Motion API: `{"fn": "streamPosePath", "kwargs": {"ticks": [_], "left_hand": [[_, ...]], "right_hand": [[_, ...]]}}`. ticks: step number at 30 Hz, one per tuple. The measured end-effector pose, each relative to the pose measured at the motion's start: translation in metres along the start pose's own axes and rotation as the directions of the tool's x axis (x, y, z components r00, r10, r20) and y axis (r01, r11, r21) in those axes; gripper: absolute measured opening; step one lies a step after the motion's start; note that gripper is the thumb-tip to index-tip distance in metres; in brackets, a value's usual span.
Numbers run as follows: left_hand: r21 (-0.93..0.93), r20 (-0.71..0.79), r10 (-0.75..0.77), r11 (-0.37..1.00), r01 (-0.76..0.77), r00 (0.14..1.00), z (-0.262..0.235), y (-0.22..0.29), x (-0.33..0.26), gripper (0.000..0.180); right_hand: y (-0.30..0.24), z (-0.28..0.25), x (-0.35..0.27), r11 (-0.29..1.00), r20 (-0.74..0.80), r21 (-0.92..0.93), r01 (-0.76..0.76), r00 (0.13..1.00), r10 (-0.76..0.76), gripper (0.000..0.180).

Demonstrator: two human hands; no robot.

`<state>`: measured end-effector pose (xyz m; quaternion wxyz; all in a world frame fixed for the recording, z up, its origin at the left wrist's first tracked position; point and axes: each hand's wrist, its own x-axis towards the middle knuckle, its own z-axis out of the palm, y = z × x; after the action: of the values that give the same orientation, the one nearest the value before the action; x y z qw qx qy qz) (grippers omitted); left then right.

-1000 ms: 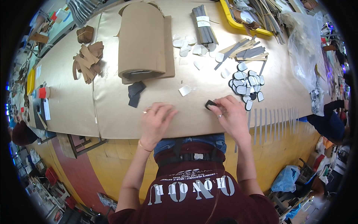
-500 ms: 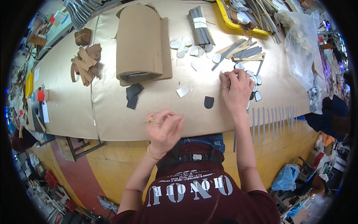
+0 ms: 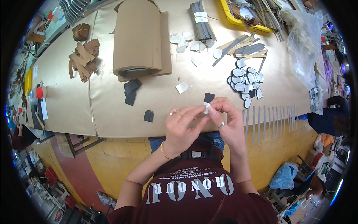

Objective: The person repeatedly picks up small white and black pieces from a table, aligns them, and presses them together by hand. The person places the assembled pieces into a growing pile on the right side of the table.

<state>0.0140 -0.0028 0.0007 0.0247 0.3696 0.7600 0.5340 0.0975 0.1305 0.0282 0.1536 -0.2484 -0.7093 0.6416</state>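
Observation:
Over the table's near edge, my left hand (image 3: 182,127) and my right hand (image 3: 229,121) meet, fingertips pinched on a small white rounded patch (image 3: 206,108). Just beyond the fingertips lies a dark rounded patch (image 3: 209,97), partly covered by them. Another dark patch (image 3: 148,116) rests left of my left hand. Farther off, a few dark patches (image 3: 131,89) overlap, and one white patch (image 3: 181,87) lies alone. To the right sits a pile of white patches with dark borders (image 3: 242,79).
A large brown roll (image 3: 138,37) stands at the back, with brown strips (image 3: 84,59) to its left. Bundled grey strips (image 3: 203,28), loose strips (image 3: 251,48), a yellow tray (image 3: 228,16) and a plastic bag (image 3: 304,44) occupy the far right. Grey strips (image 3: 259,121) hang along the front edge.
My right hand has come back from the bordered pile, uncovering it, and met my left hand, which moved right. A dark patch now shows on the table where my left hand was.

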Motion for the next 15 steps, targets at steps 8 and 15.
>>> {"fn": "streamPosePath", "kwargs": {"ticks": [8, 15], "left_hand": [[-0.68, 0.169, -0.584, 0.514, 0.523, 0.794, 0.0, 0.003, -0.006, 0.016], [-0.575, 0.005, -0.407, 0.746, 0.335, 0.914, 0.025, 0.008, -0.01, 0.023]], "right_hand": [[0.0, -0.006, -0.003, 0.951, 0.018, 0.179, -0.25, 0.968, 0.251, 0.024], [0.014, 0.002, -0.012, 0.89, 0.019, 0.404, -0.211, 0.975, 0.222, 0.015]]}}
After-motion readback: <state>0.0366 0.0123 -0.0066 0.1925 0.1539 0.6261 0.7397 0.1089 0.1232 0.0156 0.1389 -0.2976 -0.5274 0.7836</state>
